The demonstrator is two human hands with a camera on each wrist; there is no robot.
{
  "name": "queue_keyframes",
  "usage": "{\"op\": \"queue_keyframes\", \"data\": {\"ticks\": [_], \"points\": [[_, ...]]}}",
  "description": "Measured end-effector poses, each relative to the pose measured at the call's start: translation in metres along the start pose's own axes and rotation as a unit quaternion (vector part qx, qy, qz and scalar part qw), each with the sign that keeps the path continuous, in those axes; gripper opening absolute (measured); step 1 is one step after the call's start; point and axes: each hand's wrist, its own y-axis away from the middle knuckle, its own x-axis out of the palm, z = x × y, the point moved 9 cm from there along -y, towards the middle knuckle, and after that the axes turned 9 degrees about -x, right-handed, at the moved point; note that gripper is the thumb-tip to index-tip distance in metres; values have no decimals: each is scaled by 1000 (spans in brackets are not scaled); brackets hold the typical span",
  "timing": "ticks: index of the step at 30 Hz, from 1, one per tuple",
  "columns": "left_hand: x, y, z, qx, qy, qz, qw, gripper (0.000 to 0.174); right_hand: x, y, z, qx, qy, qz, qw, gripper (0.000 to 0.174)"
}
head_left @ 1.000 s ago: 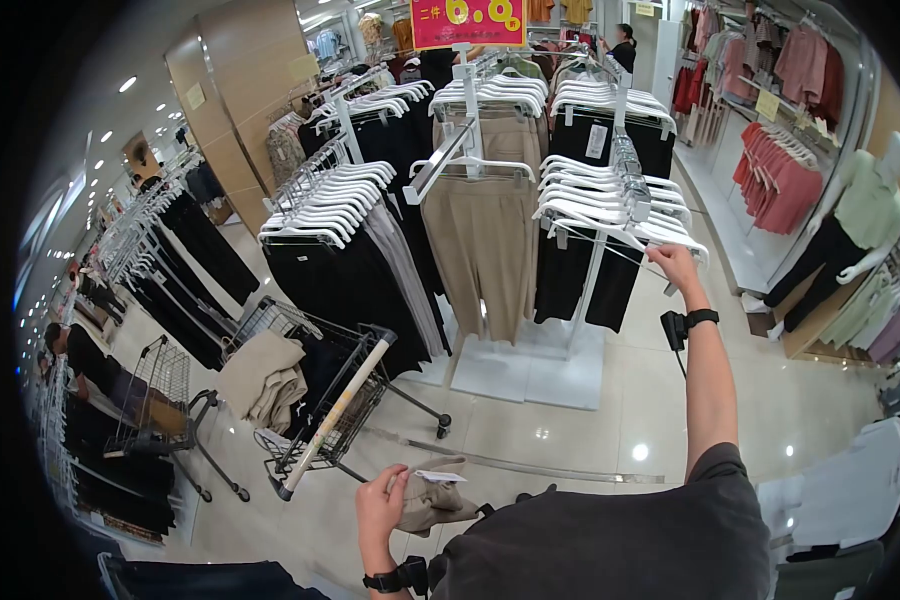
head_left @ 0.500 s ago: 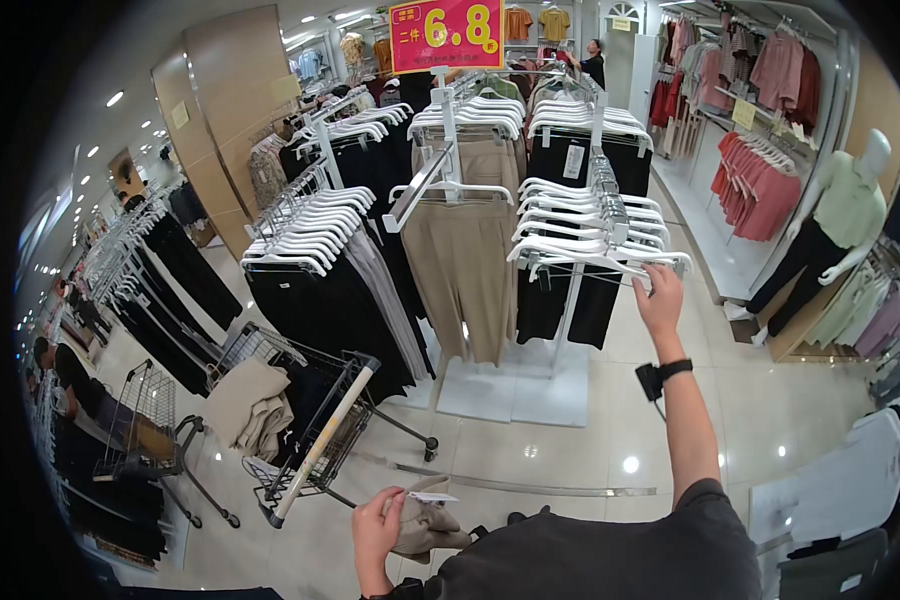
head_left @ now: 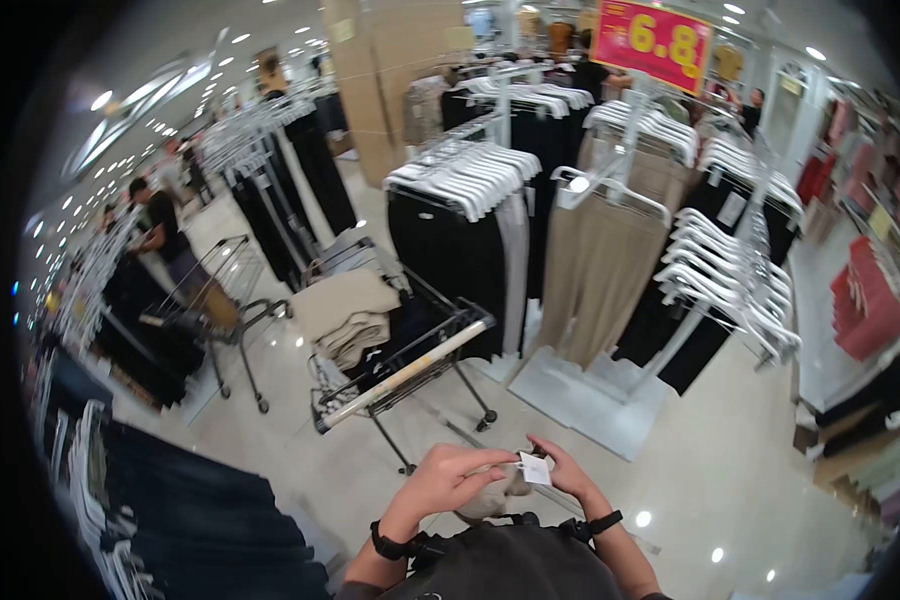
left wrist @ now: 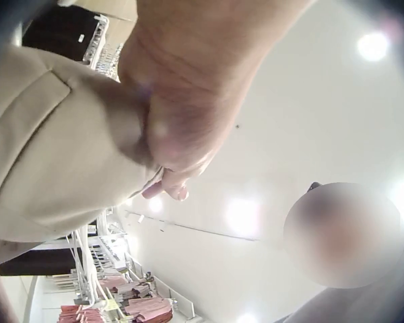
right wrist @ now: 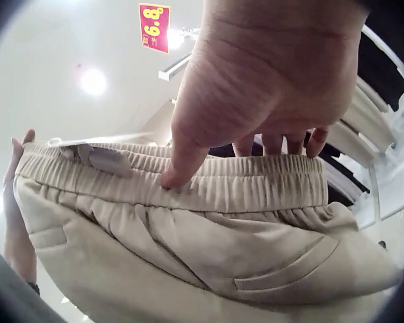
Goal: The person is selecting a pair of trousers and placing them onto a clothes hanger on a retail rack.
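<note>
Beige trousers [head_left: 482, 499] with a white tag [head_left: 534, 469] are held low in front of the body. The left hand [head_left: 448, 484] grips them at one side, its fingertips by the tag. In the right wrist view the right hand [right wrist: 269, 87] pinches the gathered elastic waistband [right wrist: 249, 185], thumb outside, fingers behind the edge; the left hand [right wrist: 19, 215] is at the far end of the band. In the left wrist view the beige cloth [left wrist: 60, 148] hangs beside the left hand [left wrist: 195, 87], whose fingertips are mostly hidden.
A cart [head_left: 410, 372] holding folded beige clothes [head_left: 345, 312] stands ahead. Behind it are racks of trousers on white hangers [head_left: 462, 175], with a red sale sign [head_left: 651, 45] above. Dark trousers [head_left: 195, 500] hang at the lower left. A person [head_left: 165, 225] stands by another cart at left.
The right hand has left the white hangers on the rack and come down to the beige trousers beside the left hand. The head view has swung left, shifting the racks and cart rightward.
</note>
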Motion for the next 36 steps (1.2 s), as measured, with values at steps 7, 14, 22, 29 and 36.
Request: {"op": "queue_keyframes", "data": {"ticks": [7, 14, 22, 29, 36], "points": [[-32, 17, 2, 4, 13, -40, 999, 21, 41, 14, -43, 102, 25, 88, 991, 37], [-68, 38, 23, -95, -37, -142, 985, 20, -4, 10, -50, 129, -74, -79, 986, 26], [-93, 53, 73, -156, 15, -210, 965, 35, -100, -11, 28, 82, -14, -195, 977, 22], [-111, 59, 115, -215, 98, -283, 929, 24, -153, -23, 110, 5, -51, -248, 967, 18], [-106, 48, 112, -191, 69, -318, 926, 26, -180, -22, 156, -41, 18, -253, 967, 17]]}}
